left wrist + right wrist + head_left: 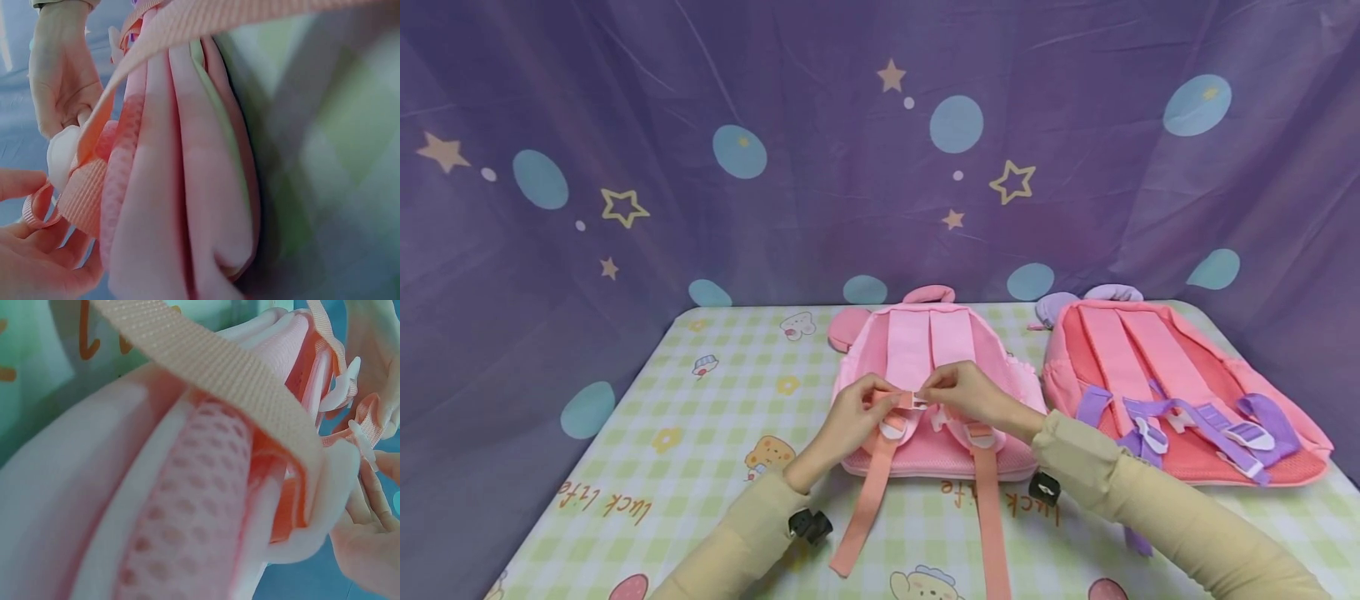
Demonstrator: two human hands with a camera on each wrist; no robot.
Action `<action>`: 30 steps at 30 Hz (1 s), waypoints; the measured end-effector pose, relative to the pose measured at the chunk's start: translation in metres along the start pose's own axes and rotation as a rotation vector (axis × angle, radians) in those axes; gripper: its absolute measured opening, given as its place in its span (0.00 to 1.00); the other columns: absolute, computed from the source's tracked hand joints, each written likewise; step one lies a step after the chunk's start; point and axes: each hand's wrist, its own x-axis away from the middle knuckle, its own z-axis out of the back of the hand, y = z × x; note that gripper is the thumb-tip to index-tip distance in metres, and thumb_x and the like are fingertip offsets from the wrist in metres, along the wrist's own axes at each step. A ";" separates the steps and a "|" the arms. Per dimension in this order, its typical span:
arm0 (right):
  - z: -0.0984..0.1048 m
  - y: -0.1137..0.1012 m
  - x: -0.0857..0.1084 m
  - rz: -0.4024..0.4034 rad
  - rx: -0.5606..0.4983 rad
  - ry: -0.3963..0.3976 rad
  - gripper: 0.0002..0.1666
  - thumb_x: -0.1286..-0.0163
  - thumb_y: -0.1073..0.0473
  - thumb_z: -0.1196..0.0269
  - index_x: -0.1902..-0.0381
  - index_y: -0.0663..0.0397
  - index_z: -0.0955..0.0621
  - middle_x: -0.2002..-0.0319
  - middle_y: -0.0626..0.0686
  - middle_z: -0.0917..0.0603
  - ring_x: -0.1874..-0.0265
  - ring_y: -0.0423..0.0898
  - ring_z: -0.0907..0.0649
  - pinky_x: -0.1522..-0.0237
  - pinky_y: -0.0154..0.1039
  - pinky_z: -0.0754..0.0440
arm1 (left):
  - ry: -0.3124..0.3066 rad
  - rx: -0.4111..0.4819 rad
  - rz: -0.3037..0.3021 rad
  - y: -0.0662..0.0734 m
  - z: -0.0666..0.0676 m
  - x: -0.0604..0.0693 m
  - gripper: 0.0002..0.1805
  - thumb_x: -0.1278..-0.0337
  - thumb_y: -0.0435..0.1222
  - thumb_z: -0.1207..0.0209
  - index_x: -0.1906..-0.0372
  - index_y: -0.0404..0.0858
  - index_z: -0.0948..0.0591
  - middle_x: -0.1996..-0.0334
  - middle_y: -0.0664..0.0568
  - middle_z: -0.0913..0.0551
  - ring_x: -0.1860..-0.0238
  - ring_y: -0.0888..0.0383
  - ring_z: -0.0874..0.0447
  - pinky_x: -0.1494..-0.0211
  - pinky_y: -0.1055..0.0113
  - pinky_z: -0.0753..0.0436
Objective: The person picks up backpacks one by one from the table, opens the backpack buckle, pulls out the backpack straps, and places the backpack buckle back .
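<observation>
A pink backpack (1000, 367) lies straps-up on the table, its handle at the far side. Above its middle, my left hand (855, 417) pinches an orange chest strap (895, 399) between thumb and fingers. Opposite it, my right hand (970, 393) pinches a white buckle (919, 400) at that strap's end. In the left wrist view, a loop of orange webbing (39, 215) lies between the left hand's fingers. White adjusters (892, 429) sit on the shoulder straps, and their orange tails (868, 508) hang toward me. In the right wrist view, the right hand's fingertips touch the buckle piece (362, 444).
To the right lies a second, coral-pink backpack (1180, 350) with purple straps (1097, 404) and white buckles, close beside the first. A green checked cloth (700, 417) with cartoon prints covers the table. Behind it hangs a purple curtain (820, 217) with stars and blue ovals.
</observation>
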 end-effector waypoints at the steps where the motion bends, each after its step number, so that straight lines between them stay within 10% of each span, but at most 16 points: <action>1: 0.000 0.000 0.000 -0.002 0.002 0.001 0.07 0.43 0.62 0.39 0.71 0.61 0.17 0.76 0.52 0.17 0.81 0.42 0.26 0.80 0.30 0.31 | -0.006 -0.026 0.000 0.001 0.000 0.000 0.03 0.48 0.31 0.43 0.68 0.35 0.22 0.71 0.48 0.19 0.73 0.62 0.25 0.68 0.74 0.26; 10: -0.001 -0.002 0.000 0.053 0.009 0.002 0.05 0.44 0.65 0.39 0.74 0.63 0.18 0.77 0.52 0.18 0.81 0.39 0.26 0.78 0.29 0.29 | 0.000 -0.154 -0.022 0.009 -0.001 -0.002 0.04 0.52 0.36 0.39 0.73 0.39 0.20 0.73 0.54 0.18 0.69 0.63 0.24 0.64 0.72 0.27; 30: -0.004 0.001 -0.001 0.020 -0.062 0.014 0.05 0.44 0.68 0.41 0.73 0.69 0.20 0.76 0.56 0.18 0.80 0.40 0.26 0.80 0.28 0.31 | -0.032 -0.067 -0.045 0.002 0.000 -0.001 0.02 0.49 0.31 0.41 0.74 0.37 0.21 0.70 0.51 0.17 0.68 0.63 0.22 0.63 0.74 0.25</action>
